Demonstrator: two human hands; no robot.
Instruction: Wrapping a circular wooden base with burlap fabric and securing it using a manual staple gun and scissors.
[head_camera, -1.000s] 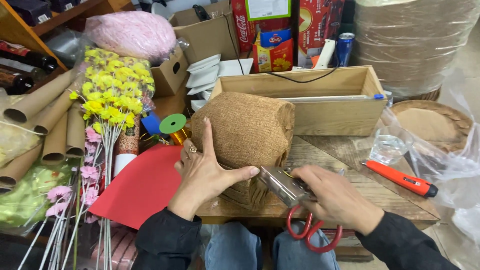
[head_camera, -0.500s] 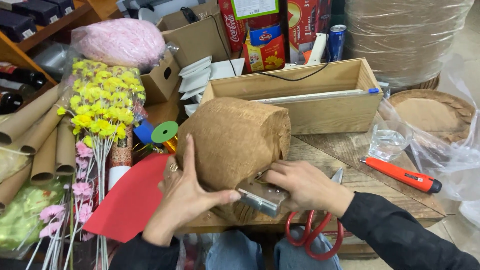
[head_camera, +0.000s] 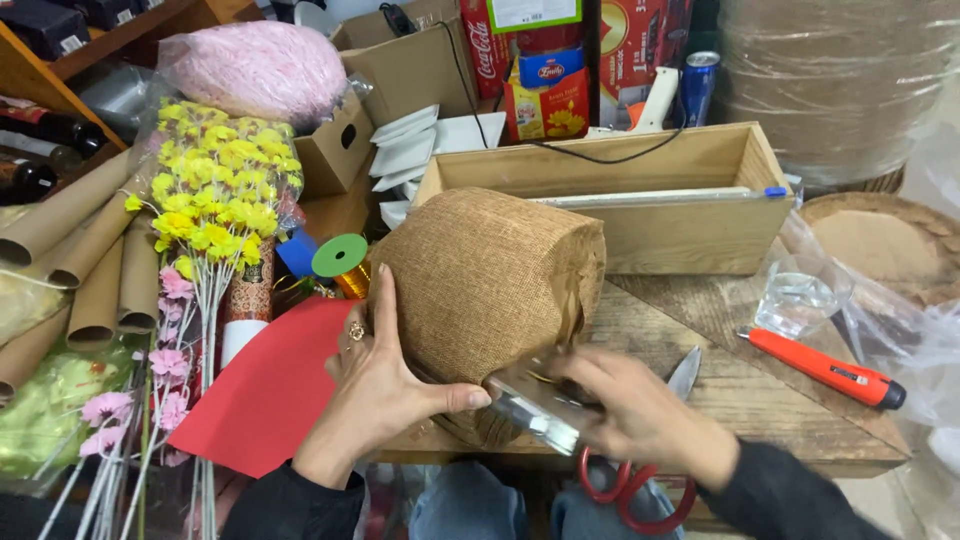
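Burlap-wrapped pot (head_camera: 490, 290) stood on the tabletop (head_camera: 760, 400), the left hand (head_camera: 385, 385) spread flat against its near side. Just right of that, the right hand (head_camera: 640, 415) gripped a metal stapler (head_camera: 535, 408) pressed to the burlap's lower edge. Red-handled scissors (head_camera: 640, 480) lay under that hand.

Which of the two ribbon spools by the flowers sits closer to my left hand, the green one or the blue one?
The green spool: it lies just above the left hand, beside the burlap roll. The blue spool sits farther left.
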